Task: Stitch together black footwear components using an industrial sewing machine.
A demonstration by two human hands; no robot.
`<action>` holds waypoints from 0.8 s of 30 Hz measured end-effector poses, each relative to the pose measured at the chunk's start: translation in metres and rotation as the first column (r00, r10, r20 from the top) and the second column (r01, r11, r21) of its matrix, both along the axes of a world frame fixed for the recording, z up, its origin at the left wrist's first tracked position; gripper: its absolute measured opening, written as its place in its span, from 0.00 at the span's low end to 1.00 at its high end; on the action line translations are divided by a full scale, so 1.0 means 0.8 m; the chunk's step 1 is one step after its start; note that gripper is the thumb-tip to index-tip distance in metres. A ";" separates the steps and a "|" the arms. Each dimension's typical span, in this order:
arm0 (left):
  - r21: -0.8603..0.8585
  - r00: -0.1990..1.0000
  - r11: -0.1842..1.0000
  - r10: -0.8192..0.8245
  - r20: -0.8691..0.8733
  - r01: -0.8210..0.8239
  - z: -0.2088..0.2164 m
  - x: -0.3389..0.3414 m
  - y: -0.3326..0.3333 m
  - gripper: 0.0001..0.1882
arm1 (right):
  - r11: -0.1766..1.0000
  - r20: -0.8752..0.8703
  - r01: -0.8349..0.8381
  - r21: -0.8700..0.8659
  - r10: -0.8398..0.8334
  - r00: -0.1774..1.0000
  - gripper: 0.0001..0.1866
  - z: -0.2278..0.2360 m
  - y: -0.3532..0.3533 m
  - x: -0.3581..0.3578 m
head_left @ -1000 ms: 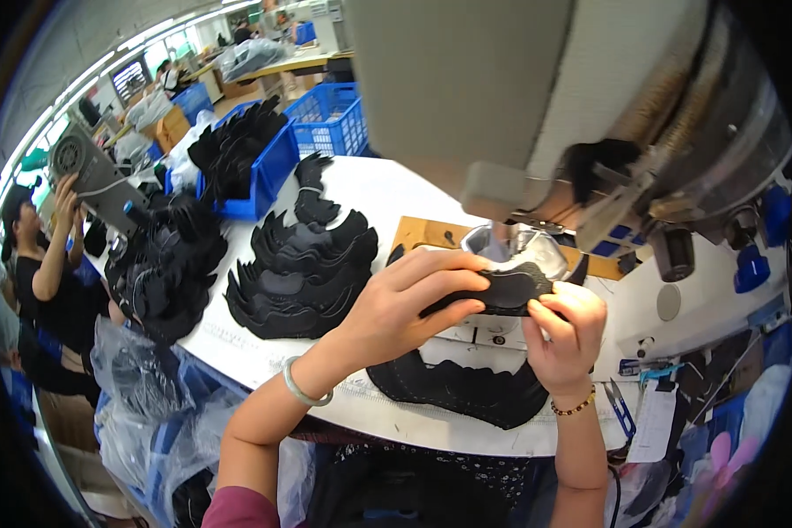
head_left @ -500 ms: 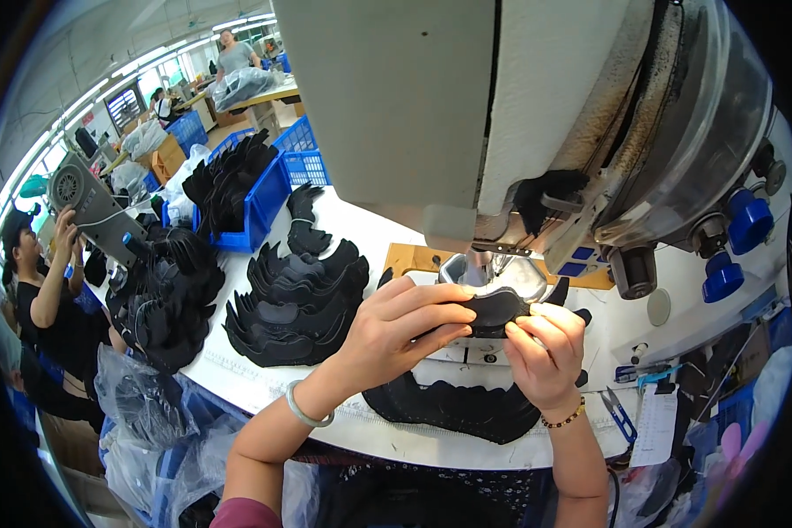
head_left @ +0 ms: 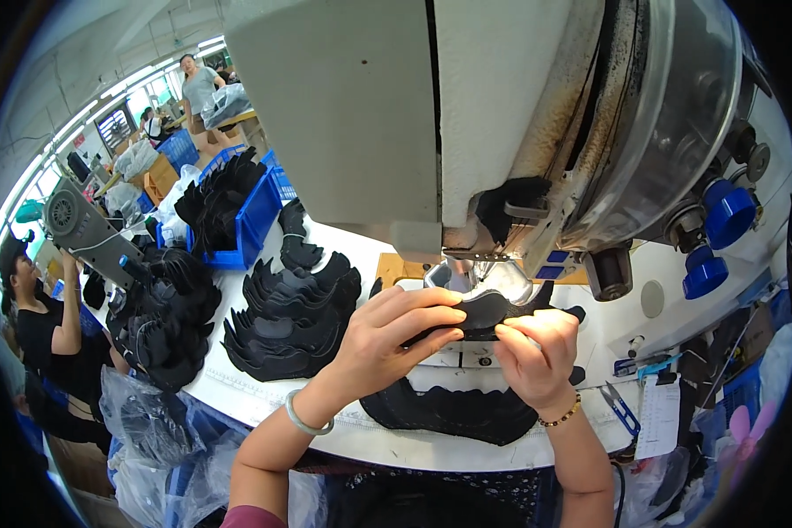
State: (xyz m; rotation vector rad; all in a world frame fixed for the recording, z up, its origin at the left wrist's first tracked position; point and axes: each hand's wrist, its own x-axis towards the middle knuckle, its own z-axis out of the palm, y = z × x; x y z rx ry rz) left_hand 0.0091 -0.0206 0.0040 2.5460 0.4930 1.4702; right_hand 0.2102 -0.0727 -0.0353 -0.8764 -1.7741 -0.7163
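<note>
I have both hands, left (head_left: 387,339) and right (head_left: 537,352), pinched on a black piece (head_left: 484,312) under the sewing machine (head_left: 466,132) (more pieces (head_left: 286,326) stacked left) on the surface (head_left: 264,396).

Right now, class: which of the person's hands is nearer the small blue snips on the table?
Right. The right hand is just left of the snips; the left hand is farther left.

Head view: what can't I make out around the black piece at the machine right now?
- Needle point: hidden behind the black piece and the machine head.
- Underside of the piece: covered by the left hand and right hand.
- Machine head's top: cut off by the upper edge.
- Snips on the table: too small for detail.
- Stack near the wrists: partly hidden by both forearms.
</note>
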 end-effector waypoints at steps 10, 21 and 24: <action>0.036 1.000 0.999 0.014 0.011 -0.014 -0.006 0.003 -0.001 0.14 | 0.997 0.052 0.073 -0.036 -0.071 0.996 0.17 0.007 -0.012 0.001; 0.063 0.999 0.997 0.040 0.029 -0.041 -0.009 -0.002 -0.007 0.14 | 0.996 0.053 0.077 -0.034 -0.075 0.996 0.15 0.003 -0.011 -0.002; 0.064 0.998 0.997 0.040 0.042 -0.042 -0.009 -0.003 -0.009 0.13 | 0.996 0.052 0.064 -0.058 -0.061 0.997 0.14 0.002 -0.012 -0.003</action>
